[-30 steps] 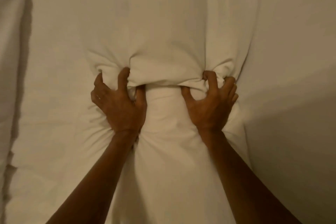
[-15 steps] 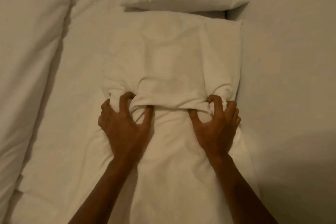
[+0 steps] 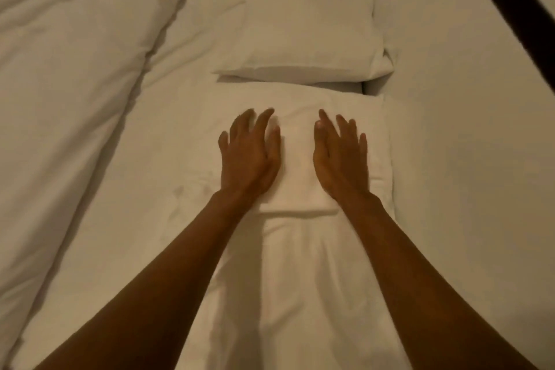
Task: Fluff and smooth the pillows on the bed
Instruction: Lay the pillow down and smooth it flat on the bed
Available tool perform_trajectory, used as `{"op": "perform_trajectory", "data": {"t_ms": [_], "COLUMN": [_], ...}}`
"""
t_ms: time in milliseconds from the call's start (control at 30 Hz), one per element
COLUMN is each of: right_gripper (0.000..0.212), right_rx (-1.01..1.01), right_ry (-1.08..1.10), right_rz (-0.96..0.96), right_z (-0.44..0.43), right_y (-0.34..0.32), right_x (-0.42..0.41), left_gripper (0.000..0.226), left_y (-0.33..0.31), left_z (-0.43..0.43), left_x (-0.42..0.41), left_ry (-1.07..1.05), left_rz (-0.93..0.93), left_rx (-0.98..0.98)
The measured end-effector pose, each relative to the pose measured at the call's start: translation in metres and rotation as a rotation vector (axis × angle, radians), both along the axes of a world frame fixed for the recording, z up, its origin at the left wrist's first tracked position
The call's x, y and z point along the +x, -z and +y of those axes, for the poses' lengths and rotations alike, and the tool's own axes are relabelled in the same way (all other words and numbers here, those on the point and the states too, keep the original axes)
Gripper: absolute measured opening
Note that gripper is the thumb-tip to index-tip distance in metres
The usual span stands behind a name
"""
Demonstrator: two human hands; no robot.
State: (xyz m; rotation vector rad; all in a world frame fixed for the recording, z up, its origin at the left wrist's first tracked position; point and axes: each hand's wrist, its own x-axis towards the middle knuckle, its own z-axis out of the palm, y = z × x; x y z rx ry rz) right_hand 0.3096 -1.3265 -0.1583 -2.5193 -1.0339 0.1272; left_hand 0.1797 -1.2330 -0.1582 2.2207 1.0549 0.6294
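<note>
A white pillow (image 3: 297,165) lies lengthwise in the middle of the bed, its far part forming a flat raised block. My left hand (image 3: 249,156) rests flat on that block, fingers spread and slightly blurred. My right hand (image 3: 341,159) lies flat beside it, a palm's width to the right, fingers also apart. Neither hand holds any cloth. A second white pillow (image 3: 306,27) lies crosswise just beyond, touching the near pillow's far edge.
A thick white duvet (image 3: 66,69) is bunched along the left side. The white bed sheet (image 3: 468,159) stretches out flat on the right. A dark frame edge (image 3: 516,6) cuts across the top right corner.
Both hands have let go of the bunched pillow cloth and now lie flat and open further up on it. The view has pulled back, showing the second pillow.
</note>
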Motion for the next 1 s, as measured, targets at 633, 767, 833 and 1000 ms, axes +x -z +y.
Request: {"op": "perform_trajectory", "data": {"t_ms": [633, 767, 833, 1000], "right_gripper": [0.066, 0.067, 0.068, 0.07], "right_rx": [-0.09, -0.089, -0.096, -0.154], "right_ry": [0.115, 0.147, 0.154, 0.111], "right_rz": [0.078, 0.122, 0.1, 0.053], "right_z": [-0.033, -0.041, -0.051, -0.066], "right_y": [0.038, 0.032, 0.033, 0.042], "right_x": [0.03, 0.023, 0.018, 0.018], "left_gripper": [0.05, 0.05, 0.05, 0.051], "left_y": [0.055, 0.057, 0.057, 0.061], "left_z": [0.055, 0.055, 0.052, 0.033], "left_x": [-0.034, -0.04, -0.046, -0.072], "left_ry": [0.165, 0.168, 0.158, 0.112], "left_rz": [0.134, 0.134, 0.135, 0.162], "left_rx": [-0.132, -0.118, -0.103, -0.073]}}
